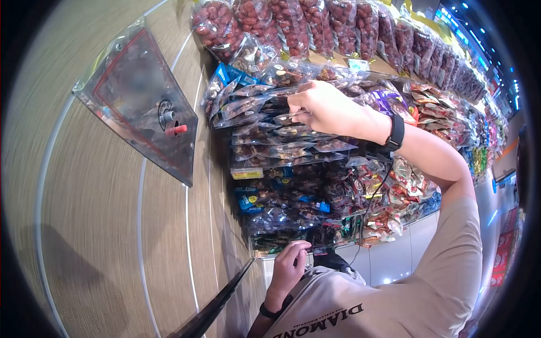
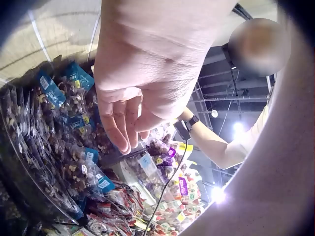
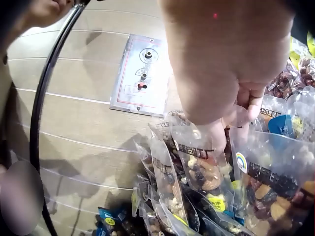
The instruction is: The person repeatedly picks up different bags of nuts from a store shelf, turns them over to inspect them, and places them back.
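In the head view my right hand (image 1: pixel 327 110) is over hanging clear bags of mixed nuts (image 1: pixel 248 107), its fingers curled at their tops. Seen from the right wrist, my right hand (image 3: pixel 229 64) pinches the clear top of a nut bag (image 3: pixel 275 184); its fingertips are partly hidden behind the plastic. Another nut bag (image 3: pixel 199 167) stands against it. My left hand (image 1: pixel 288 267) hangs low near the body, beside the bottom row of bags. In the left wrist view my left hand (image 2: pixel 147 64) has loosely bent fingers and holds nothing.
A metal panel (image 1: pixel 143 101) with a knob and red part is on the wood-look wall (image 1: pixel 101 225). Bags of red dates (image 1: pixel 287 28) line the top. More snack bags (image 1: pixel 394 191) fill the lower rows. A thin cable (image 2: pixel 167 189) hangs from the right wrist.
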Motion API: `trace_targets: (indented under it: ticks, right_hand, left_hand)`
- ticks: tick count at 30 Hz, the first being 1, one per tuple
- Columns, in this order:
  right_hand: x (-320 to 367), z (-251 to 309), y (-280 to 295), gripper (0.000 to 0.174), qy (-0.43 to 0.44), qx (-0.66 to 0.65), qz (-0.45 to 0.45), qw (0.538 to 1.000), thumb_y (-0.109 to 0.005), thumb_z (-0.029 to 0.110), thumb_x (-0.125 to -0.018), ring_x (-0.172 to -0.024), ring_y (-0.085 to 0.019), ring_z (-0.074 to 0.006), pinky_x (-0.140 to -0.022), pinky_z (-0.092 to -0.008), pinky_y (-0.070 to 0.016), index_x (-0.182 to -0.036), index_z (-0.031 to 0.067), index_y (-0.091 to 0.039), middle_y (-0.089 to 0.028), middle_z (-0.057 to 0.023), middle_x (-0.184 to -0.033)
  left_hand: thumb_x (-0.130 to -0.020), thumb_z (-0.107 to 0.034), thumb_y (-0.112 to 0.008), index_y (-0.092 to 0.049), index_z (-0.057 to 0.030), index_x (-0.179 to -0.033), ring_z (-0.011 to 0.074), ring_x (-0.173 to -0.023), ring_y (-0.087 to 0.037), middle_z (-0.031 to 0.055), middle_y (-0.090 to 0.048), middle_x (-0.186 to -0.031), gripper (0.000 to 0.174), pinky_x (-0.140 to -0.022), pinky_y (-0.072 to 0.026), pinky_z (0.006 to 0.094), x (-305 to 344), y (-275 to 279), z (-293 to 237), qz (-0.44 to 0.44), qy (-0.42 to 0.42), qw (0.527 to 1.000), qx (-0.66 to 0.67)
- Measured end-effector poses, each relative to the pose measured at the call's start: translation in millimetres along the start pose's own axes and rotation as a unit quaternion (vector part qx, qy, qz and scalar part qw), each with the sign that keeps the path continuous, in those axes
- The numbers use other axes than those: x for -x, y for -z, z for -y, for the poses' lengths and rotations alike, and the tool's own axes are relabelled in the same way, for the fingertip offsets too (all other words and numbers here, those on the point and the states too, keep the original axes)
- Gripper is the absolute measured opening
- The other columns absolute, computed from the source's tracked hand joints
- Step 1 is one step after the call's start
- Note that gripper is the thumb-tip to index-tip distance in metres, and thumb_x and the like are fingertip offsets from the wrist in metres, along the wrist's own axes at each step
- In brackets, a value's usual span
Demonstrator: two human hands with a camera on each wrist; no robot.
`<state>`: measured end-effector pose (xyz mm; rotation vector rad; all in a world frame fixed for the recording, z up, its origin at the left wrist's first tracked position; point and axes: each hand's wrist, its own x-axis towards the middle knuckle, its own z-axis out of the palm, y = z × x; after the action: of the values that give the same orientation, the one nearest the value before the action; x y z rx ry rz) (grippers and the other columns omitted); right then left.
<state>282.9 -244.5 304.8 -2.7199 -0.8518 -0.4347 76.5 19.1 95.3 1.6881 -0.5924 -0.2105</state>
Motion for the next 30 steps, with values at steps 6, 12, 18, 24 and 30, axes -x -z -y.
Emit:
trace_targets:
  ticks: [6,12,18,24,30]
  right_hand:
    - [-1.3,-3.0,-2.0,0.016,-0.018,0.046,0.033,0.998,-0.08,0.001,-0.07,-0.084,-0.07,-0.0392,-0.072,-0.0458,-0.0564,-0.083,0.0013,-0.07,-0.07,-0.0192,-0.078]
    - [1.0,15.1,16.5,0.026,-0.058,0.097,0.085,0.99,-0.084,0.015,-0.077,-0.09,-0.07,-0.041,-0.079,-0.0459,-0.056,-0.094,-0.0006,-0.072,-0.072,-0.0212,-0.089]
    - [-3.6,17.1,15.6,0.013,0.011,0.068,0.093,0.993,-0.079,0.008,-0.078,-0.086,-0.071,-0.0379,-0.08,-0.0448,-0.056,-0.085,-0.0001,-0.072,-0.072,-0.0188,-0.084]
    - [-7.7,22.5,17.6,0.009,-0.003,0.066,0.097,0.993,-0.075,0.008,-0.084,-0.083,-0.071,-0.0342,-0.074,-0.042,-0.0547,-0.086,-0.0003,-0.072,-0.073,-0.0168,-0.082]
    - [4.2,94.7,11.0,0.02,0.079,0.024,-0.08,0.993,-0.076,0.019,-0.087,-0.079,-0.067,-0.0321,-0.074,-0.0404,-0.0529,-0.091,0.0006,-0.069,-0.068,-0.0143,-0.083]
  left_hand:
    - [-0.095,0.004,-0.058,-0.066,0.0005,-0.106,0.0313,-0.094,-0.071,0.0158,-0.07,-0.103,0.014,-0.081,-0.057,0.0366,1.6,-2.0,0.8,0.001,-0.003,1.0,0.008]
    - [-0.097,-0.001,-0.056,-0.067,-0.0008,-0.107,0.0315,-0.092,-0.07,0.0139,-0.07,-0.104,0.015,-0.078,-0.0566,0.0364,4.8,-1.3,0.5,0.004,0.031,0.999,0.015]
    - [-0.097,0.0,-0.057,-0.068,-0.0001,-0.108,0.0205,-0.082,-0.07,0.0113,-0.07,-0.104,0.016,-0.073,-0.0569,0.0309,3.5,-3.5,9.0,-0.002,-0.032,0.999,-0.024]
    - [-0.096,0.001,-0.058,-0.068,0.0002,-0.107,0.0205,-0.082,-0.07,0.0109,-0.069,-0.101,0.015,-0.073,-0.0587,0.0309,6.0,-7.3,6.3,0.006,-0.034,0.999,-0.012]
    - [-0.096,0.0,-0.058,-0.068,-0.0004,-0.107,0.0224,-0.083,-0.069,0.0105,-0.069,-0.1,0.015,-0.072,-0.057,0.0312,7.3,-12.6,3.9,0.015,-0.033,0.999,-0.003]
